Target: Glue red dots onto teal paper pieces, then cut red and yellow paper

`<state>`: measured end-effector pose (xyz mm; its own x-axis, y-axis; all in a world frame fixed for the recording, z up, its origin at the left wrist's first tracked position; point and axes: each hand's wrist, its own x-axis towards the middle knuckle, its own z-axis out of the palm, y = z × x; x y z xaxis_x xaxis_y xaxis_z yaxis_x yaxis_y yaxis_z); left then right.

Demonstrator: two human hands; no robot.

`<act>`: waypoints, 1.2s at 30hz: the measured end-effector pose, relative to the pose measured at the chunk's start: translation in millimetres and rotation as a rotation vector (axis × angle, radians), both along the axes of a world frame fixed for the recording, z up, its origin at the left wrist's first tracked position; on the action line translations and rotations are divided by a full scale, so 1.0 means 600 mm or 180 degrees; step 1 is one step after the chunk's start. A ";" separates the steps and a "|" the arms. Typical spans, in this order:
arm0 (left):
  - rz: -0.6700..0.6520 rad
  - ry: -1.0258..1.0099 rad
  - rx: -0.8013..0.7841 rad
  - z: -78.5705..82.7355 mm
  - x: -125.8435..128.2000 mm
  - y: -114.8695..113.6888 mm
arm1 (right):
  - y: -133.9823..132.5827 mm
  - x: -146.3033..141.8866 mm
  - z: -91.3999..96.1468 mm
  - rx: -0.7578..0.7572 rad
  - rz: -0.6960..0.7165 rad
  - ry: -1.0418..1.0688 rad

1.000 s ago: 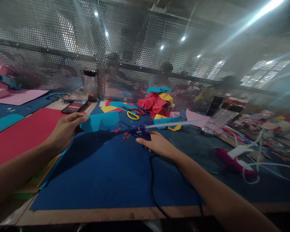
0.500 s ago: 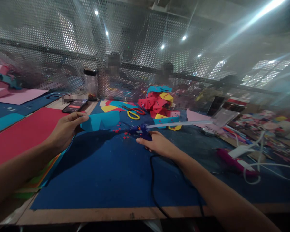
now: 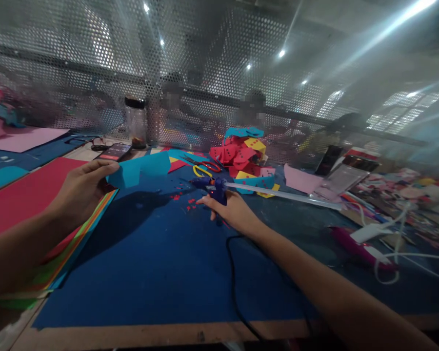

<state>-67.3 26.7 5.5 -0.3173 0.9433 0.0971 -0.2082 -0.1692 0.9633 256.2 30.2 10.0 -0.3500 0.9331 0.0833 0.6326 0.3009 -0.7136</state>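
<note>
My left hand (image 3: 81,189) is closed on a folded light-blue paper piece (image 3: 141,168), held just above the dark blue sheet (image 3: 157,263). My right hand (image 3: 233,210) grips a blue glue gun (image 3: 211,187) with its nozzle pointing left. A long clear glue stick (image 3: 285,194) juts out of the gun's back to the right. The gun's black cord (image 3: 234,273) runs toward the table's near edge. Small red paper dots (image 3: 185,201) lie on the blue sheet between my hands.
A pile of red, yellow and blue paper pieces (image 3: 244,155) and yellow-handled scissors (image 3: 202,170) lie behind the gun. A phone (image 3: 114,151) and jar (image 3: 136,122) stand at back left, by a perforated metal screen (image 3: 205,83). Red sheet (image 3: 25,195) left; pink tool (image 3: 358,246) with white cords right.
My right hand has lifted the glue gun slightly and turned it, so the glue stick now slopes down to the right. My left hand with the blue paper has shifted left.
</note>
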 end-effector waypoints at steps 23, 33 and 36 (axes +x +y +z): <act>0.0062 -0.0057 0.0182 0.016 0.004 -0.005 | 0.018 -0.020 -0.010 0.0042 0.0059 -0.0358; 0.0043 -0.0081 0.0191 0.008 -0.001 -0.002 | 0.003 -0.030 0.003 -0.0094 0.0070 -0.0452; 0.0059 -0.0094 0.0193 0.008 0.000 -0.003 | 0.000 -0.024 0.006 0.0027 0.0036 -0.0373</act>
<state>-67.5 25.2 10.3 -0.3381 0.9300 0.1444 -0.2326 -0.2312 0.9447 242.0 30.2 13.4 -0.3683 0.9284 0.0490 0.7079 0.3143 -0.6325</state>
